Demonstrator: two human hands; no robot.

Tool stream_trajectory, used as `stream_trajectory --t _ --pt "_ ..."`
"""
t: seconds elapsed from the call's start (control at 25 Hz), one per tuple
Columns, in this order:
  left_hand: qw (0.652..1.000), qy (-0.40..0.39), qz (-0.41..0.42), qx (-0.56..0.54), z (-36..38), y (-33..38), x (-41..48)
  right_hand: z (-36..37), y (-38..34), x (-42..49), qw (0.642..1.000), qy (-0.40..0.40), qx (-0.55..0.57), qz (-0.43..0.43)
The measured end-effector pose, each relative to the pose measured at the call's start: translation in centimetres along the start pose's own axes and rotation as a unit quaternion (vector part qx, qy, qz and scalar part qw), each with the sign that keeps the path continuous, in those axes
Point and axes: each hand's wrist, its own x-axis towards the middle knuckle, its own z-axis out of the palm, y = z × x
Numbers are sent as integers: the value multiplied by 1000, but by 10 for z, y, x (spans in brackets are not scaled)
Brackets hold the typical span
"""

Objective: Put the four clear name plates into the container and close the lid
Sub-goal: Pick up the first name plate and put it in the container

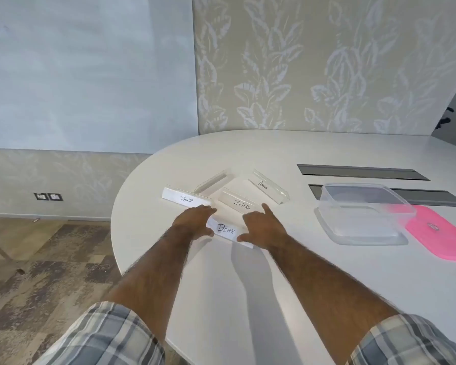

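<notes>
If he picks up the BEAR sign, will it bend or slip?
Probably not bend: the BEAR name plate looks like rigid clear plastic. It could be slippery, since its faces look glossy. It seems light, and the left hand and right hand bracket its ends.

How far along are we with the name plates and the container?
Nothing is packed: the clear container is empty, its pink lid off beside it. In hand: the left hand and right hand touch the ends of the BEAR plate. Left: PANDA, ZEBRA, PENGUIN, and a fifth, unlabelled holder on the table.
</notes>
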Motion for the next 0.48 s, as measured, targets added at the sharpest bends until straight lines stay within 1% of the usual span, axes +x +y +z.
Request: stream_trajectory --t 0.12,0.2,0.48 --pt "1000 17 9 8 -2 0 2 2 -15 5 998 -56 36 -4" --pt "1000 28 7 8 -3 0 5 0 -19 7 996 -61 64 9" --pt "999 -3 14 38 -6 -6 15 -4 -16 13 992 -75 93 38"
